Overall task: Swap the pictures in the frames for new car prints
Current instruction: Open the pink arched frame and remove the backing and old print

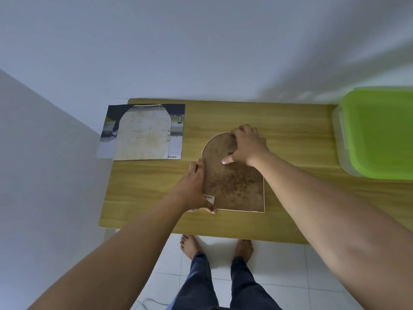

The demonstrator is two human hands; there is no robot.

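An arch-shaped picture frame (237, 186) lies face down in the middle of the wooden table (145, 198), its brown stained backing board up and a barcode sticker at its near left corner. My left hand (195, 186) grips the frame's left edge. My right hand (245, 146) presses on the rounded top of the backing, thumb stretched across the board. At the table's far left lies a dark car print (176, 121), with a pale arch-shaped sheet (143, 135) on top of it.
A clear storage box with a green lid (377, 133) stands at the table's right end. White walls close in behind and to the left. My bare feet stand on white floor tiles (279, 265) below the near edge.
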